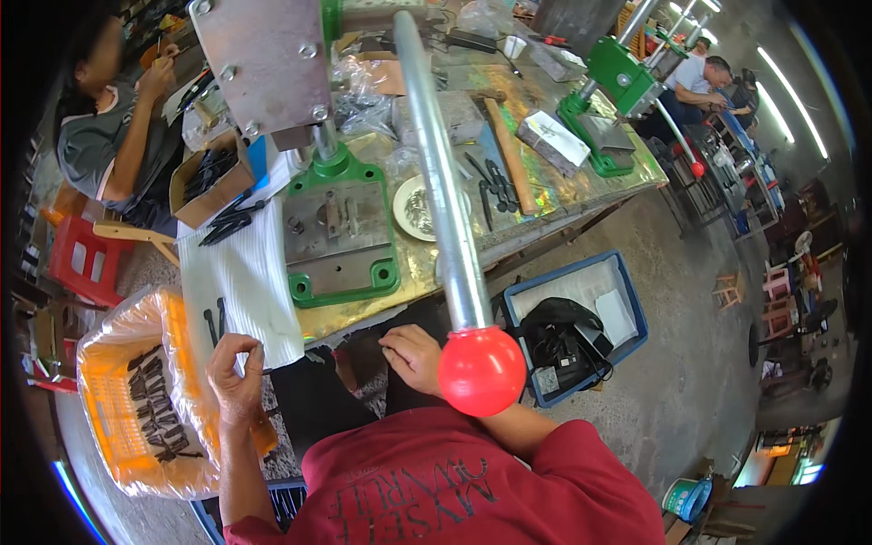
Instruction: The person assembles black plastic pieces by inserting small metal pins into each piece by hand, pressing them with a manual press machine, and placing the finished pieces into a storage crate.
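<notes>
My left hand (238,374) is closed in a pinch beside the near edge of a white foam sheet (263,313). Whatever lies between its fingertips, if anything, is too small to make out. My right hand (415,357) sits over my lap, fingers loosely curled with nothing visible in them. Just right of it hangs the red ball knob (481,371) on the steel lever (440,173) of a green hand press. The press's green base (343,289) stands at the table edge, small metal blocks (333,218) on its plate. Two thin black parts (216,320) lie on the foam sheet.
A plastic-lined orange basket (109,427) with black parts stands at lower left. On the table are a carton (211,186) of black parts, a round dish (413,218) and a hammer (510,154). A blue bin (627,272) sits right. A co-worker (113,150) sits left.
</notes>
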A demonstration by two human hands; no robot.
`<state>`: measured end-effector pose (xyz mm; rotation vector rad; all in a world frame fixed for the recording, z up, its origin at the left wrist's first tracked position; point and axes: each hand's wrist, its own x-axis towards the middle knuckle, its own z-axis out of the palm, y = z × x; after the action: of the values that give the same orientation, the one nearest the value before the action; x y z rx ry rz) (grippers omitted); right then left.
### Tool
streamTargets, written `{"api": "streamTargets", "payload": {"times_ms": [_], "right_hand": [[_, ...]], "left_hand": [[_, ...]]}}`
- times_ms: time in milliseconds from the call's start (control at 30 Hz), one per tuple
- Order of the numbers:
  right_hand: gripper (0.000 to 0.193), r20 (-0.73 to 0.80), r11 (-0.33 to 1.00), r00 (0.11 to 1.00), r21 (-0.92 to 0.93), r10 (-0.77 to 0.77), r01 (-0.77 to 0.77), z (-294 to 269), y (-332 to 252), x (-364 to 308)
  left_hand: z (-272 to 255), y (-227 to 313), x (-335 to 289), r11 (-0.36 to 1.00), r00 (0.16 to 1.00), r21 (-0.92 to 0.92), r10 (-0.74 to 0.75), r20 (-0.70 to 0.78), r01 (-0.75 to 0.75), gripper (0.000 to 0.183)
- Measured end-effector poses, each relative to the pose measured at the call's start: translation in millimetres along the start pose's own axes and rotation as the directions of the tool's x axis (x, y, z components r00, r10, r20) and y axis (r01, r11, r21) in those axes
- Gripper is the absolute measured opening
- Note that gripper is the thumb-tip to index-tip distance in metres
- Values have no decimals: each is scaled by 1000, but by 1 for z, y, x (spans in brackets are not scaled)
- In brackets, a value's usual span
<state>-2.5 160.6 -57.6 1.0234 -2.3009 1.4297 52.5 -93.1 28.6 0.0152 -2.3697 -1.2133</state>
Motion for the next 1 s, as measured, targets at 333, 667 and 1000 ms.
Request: {"api": "streamTargets", "payload": {"times_ms": [333, 667, 1000], "right_hand": [[10, 79, 986, 983, -41, 165, -162, 3, 19, -13], [10, 155, 989, 978, -65, 140, -131, 10, 14, -7], [10, 187, 982, 967, -115, 172, -152, 12, 16, -8]], "left_hand": [[-20, -32, -7, 955, 941, 47, -279, -193, 293, 8], [-48, -61, -19, 809, 902, 415, -308, -302, 415, 15], [-44, -77, -12, 633, 871, 616, -447, -203, 468, 22]]}}
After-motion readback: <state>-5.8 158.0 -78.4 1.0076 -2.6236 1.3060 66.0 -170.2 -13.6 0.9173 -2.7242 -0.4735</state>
